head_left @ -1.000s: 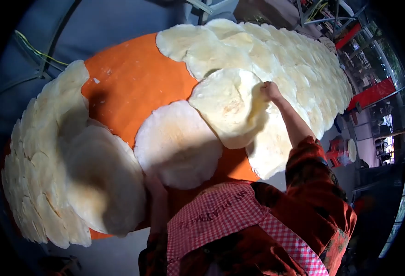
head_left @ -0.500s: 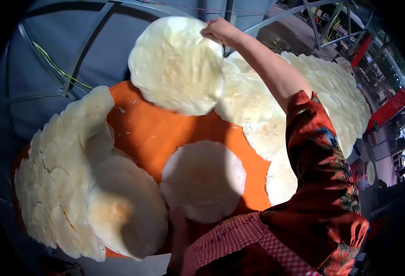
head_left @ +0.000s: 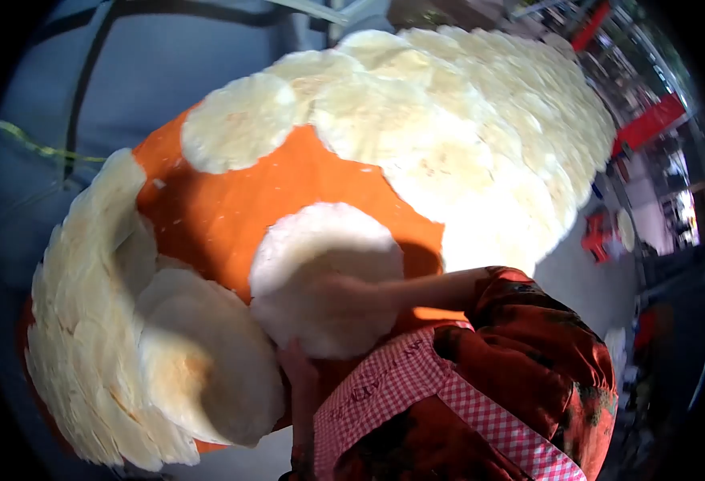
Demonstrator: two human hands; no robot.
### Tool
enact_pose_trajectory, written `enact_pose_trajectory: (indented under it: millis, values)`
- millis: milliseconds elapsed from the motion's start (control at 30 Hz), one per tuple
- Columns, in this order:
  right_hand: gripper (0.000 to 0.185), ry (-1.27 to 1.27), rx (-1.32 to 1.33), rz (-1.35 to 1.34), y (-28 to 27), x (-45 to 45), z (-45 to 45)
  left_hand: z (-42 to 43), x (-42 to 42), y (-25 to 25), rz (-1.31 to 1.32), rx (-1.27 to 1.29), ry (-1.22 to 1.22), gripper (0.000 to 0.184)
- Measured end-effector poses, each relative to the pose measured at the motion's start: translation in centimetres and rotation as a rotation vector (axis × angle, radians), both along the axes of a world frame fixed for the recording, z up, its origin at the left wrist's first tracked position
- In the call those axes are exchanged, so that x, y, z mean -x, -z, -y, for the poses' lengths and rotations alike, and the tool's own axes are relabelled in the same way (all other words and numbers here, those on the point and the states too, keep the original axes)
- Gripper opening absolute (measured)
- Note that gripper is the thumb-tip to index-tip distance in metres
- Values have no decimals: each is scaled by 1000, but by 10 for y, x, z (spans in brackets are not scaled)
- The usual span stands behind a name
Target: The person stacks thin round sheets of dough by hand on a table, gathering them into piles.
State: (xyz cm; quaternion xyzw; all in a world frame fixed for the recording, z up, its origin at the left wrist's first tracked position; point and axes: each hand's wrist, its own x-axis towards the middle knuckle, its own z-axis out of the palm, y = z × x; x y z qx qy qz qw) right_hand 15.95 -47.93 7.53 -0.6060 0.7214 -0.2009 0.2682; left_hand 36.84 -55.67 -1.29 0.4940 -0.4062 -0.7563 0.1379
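Note:
A pale round sheet (head_left: 328, 232) lies on the orange surface (head_left: 236, 196) right before my body. My right hand (head_left: 340, 290) reaches over its middle, shadowed and blurred, so its fingers cannot be made out. At the sheet's lower left edge is my left hand (head_left: 295, 358), dim, with its fingers hard to tell. A stack of larger round sheets (head_left: 208, 361) sits to the left of that hand. Another round sheet (head_left: 240, 123) lies at the far edge of the orange surface, touching its neighbours.
Overlapping round sheets cover the right side (head_left: 489, 104) and the left side (head_left: 88, 321) of the surface. Grey cloth and a metal frame stand behind. A red stool (head_left: 601, 236) is on the floor at the right.
The sheet that my right hand held up now lies at the far edge. My right hand has let it go and come back to the near sheet. The whole view has shifted.

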Motion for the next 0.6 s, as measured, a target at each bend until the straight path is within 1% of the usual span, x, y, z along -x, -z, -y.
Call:
enact_pose_trajectory:
  millis: [33,100,133,167,200,233,267,300,367,400,433,467,500,533,600]
  values:
    - [52,-133,-91,-33,-6,-35,-10,3,0,-3,-139,79,166,37]
    - [60,-72,18,-81,-5,-79,-31,9,-5,5,78,574,636,35]
    - [59,115,220,-124,-4,-92,-40,-3,4,0,14,727,546,35]
    - [59,292,426,-177,-3,-100,-43,-18,18,-20,-37,888,455,35]
    - [55,270,306,-334,4,-96,-30,-11,26,-49,-298,355,303,34]
    - [44,306,306,-228,-18,-86,-26,-6,41,-93,-481,-163,30,34]
    - [33,334,310,-120,-41,-72,-22,-2,44,-103,-483,-7,88,34]
    - [36,369,367,138,-47,-61,-16,0,46,-110,-486,152,135,34]
    - [33,433,409,238,-58,-24,3,-5,51,-138,-530,433,233,34]
    - [28,473,395,76,-64,5,8,-10,53,-152,-572,553,288,33]
    - [25,530,298,142,-95,32,1,-15,52,-155,-543,663,267,27]
    - [27,639,550,224,-95,63,-3,-16,47,-147,-505,720,296,25]
    - [29,719,672,155,-113,85,-21,-14,38,-126,-465,779,325,22]
    - [27,755,687,193,-122,110,-38,-12,31,-103,-427,846,345,20]
    - [21,878,618,270,-129,156,-68,-14,15,-51,-415,770,334,12]
